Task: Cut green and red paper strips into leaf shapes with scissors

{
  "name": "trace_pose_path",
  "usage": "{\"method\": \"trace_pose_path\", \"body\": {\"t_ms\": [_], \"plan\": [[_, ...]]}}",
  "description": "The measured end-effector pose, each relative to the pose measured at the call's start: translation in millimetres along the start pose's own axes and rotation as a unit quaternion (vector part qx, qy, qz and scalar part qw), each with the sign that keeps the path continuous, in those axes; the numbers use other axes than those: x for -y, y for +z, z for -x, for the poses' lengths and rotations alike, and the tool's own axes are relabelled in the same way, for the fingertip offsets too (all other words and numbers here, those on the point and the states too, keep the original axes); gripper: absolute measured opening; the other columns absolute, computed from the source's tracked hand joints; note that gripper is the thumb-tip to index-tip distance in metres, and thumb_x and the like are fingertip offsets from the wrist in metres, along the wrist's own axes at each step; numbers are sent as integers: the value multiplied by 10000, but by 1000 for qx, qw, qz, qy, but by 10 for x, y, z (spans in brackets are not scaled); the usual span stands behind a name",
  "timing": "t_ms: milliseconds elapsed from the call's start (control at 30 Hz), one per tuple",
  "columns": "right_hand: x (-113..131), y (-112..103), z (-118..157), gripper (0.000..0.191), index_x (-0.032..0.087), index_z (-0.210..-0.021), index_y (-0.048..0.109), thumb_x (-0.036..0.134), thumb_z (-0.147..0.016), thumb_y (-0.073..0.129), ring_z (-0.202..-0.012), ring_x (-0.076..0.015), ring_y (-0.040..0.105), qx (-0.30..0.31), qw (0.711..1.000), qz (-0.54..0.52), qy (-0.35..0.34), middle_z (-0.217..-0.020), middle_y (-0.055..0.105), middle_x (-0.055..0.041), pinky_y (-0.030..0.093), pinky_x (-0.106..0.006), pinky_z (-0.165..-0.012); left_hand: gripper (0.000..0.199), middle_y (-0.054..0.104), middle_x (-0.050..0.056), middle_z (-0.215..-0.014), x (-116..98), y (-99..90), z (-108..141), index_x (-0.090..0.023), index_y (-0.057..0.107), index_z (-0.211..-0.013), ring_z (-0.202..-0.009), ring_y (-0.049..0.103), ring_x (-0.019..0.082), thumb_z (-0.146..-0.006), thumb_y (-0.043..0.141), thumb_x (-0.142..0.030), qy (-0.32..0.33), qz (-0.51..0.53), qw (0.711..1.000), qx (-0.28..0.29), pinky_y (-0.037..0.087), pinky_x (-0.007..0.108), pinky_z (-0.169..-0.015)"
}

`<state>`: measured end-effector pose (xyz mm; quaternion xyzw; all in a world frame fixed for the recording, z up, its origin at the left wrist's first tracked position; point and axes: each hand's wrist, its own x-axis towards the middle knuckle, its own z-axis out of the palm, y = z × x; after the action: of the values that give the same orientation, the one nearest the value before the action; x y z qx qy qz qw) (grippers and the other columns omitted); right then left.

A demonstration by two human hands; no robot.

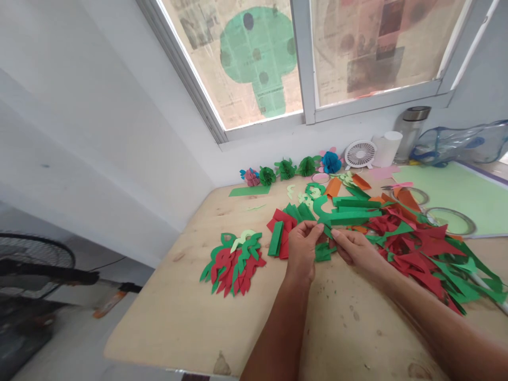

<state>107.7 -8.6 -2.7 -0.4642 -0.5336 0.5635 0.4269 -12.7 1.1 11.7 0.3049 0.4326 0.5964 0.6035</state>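
My left hand [303,247] and my right hand [356,251] are close together over the middle of the table. Both pinch a piece of green paper [327,229] between thumb and fingers, and part of it is hidden behind them. Folded red paper [284,238] and a folded green strip [275,238] lie just left of my left hand. Behind my hands are long folded green strips [353,214]. A heap of red paper scraps [413,248] mixed with green ones sits beside my right forearm.
Cut red and green paper shapes [234,263] are piled on the wooden table [170,312] at left. Paper balls [286,169], a small white fan [360,154] and a bottle [413,132] line the wall. Tape rolls [472,226] lie at right. A floor fan [39,270] stands left.
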Motion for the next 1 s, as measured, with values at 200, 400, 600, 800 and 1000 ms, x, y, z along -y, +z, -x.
{"method": "trace_pose_path", "body": {"t_ms": [200,400,600,800,1000], "plan": [[5,9,11,497,221,-542,376,663,-741,488,-369,-63,195,-4,1000,1,4,-381,269,98,135,-226,-384,235,533,-41,-554,-9,-9,-8,-145,559,-615,-499,490,63,-547,749,-266,-5,-7,1000,5,425,211,-554],[-4,20,-4,525,225,-527,342,688,-711,507,-371,-55,170,-13,1000,-13,6,-380,264,98,106,-228,-384,235,531,-42,-556,2,-10,-12,-146,561,-612,-502,493,64,-548,752,-267,-2,-5,1000,7,428,213,-558],[11,26,-5,549,220,-521,358,724,-666,520,-364,-49,158,-19,1000,-13,8,-371,254,99,101,-225,-369,240,529,-43,-550,-31,2,15,-142,564,-619,-495,488,65,-539,756,-262,-12,11,1000,11,436,222,-564],[16,22,-1,536,218,-521,364,706,-690,509,-372,-55,180,-24,1000,8,3,-388,264,91,116,-225,-376,196,536,-35,-552,-43,0,13,-136,576,-621,-503,496,67,-567,730,-244,-11,11,1000,6,427,214,-558],[-7,13,-5,519,222,-547,359,695,-717,490,-380,-62,179,-19,1000,21,2,-400,259,94,122,-230,-382,187,534,-32,-547,-19,-14,-7,-138,579,-618,-504,492,69,-577,725,-247,-10,11,1000,13,432,219,-565]]}}
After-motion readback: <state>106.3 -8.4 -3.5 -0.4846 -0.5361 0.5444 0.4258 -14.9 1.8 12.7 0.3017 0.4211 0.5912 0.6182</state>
